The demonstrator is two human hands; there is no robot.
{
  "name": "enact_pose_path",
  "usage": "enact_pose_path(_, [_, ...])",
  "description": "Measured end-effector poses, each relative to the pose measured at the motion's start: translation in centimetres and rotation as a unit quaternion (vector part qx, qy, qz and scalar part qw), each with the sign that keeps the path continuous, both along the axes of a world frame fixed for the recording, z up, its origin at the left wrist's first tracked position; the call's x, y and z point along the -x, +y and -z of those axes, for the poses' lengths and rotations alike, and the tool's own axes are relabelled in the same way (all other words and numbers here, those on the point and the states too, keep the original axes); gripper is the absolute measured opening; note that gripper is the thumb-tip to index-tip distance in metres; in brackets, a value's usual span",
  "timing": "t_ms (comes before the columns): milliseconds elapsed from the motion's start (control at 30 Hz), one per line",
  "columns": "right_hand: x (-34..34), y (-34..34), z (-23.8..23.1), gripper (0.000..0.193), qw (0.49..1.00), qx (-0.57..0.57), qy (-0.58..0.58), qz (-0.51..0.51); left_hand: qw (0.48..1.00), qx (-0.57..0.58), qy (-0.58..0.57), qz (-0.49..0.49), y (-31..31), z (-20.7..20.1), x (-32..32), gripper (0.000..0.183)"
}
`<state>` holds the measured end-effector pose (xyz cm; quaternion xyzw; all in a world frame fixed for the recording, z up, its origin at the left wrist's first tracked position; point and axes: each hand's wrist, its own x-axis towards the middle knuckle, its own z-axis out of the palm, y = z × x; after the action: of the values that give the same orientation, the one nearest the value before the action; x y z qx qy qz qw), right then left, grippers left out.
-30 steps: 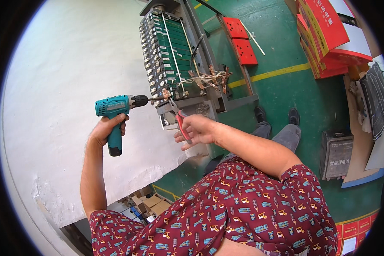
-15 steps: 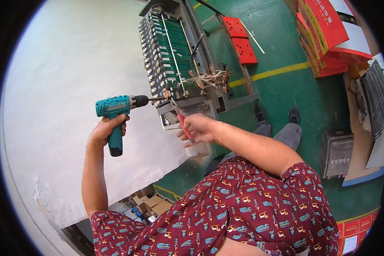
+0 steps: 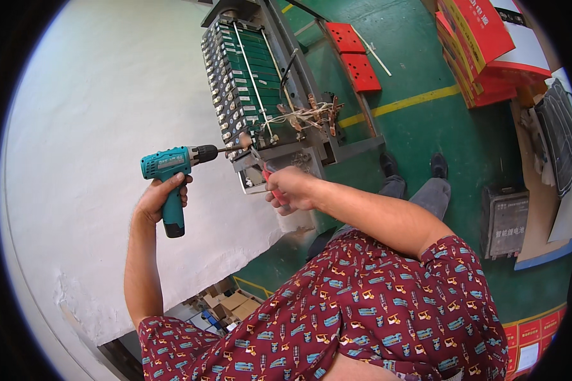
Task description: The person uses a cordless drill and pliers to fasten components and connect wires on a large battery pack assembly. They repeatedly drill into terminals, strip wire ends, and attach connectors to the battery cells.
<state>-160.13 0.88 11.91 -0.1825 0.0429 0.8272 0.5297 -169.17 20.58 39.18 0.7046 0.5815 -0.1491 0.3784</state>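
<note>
My left hand (image 3: 154,199) grips a teal cordless drill (image 3: 165,164) by its handle. The drill points right, its long bit reaching the near corner of a green battery pack (image 3: 246,82). At the bit's tip a small copper-coloured piece (image 3: 245,140) is blurred by motion. Closed around red-handled pliers (image 3: 279,195), my right hand (image 3: 295,188) keeps their jaws beside that piece; whether they grip it I cannot tell. Rows of terminals run along the pack's left side, and two white rods lie across its top.
A grey metal frame (image 3: 356,151) surrounds the pack, with tangled wires and copper strips (image 3: 311,115) on it. Two red plates (image 3: 361,71) lie beyond. On the right are red boxes (image 3: 483,38) and a dark case (image 3: 506,222). A white surface (image 3: 95,127) spreads leftward.
The copper-coloured piece at the bit's tip has turned and blurred. My right hand and the pliers have shifted slightly left, while the drill stays almost where it was.
</note>
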Motion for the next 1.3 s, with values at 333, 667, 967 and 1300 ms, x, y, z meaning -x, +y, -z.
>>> enact_pose_path(333, [0.6,0.3,-0.2,0.016,1.0,-0.001,-0.007,0.001,1.0,0.014,0.011,0.0,0.3,-0.3,-0.1,0.042])
enact_pose_path(667, [0.5,0.5,0.0,0.015,0.998,-0.002,-0.055,0.007,0.999,-0.009,0.028,0.019,0.3,-0.2,0.0,0.039])
enact_pose_path(967, [0.9,0.2,0.7,0.017,0.999,-0.013,-0.029,0.018,1.0,-0.005,0.026,0.015,0.0,-0.2,-0.1,0.038])
enact_pose_path(1300, [0.8,0.2,0.9,0.018,0.999,-0.025,-0.047,0.012,1.0,0.001,0.025,0.004,0.2,-0.1,-0.1,0.039])
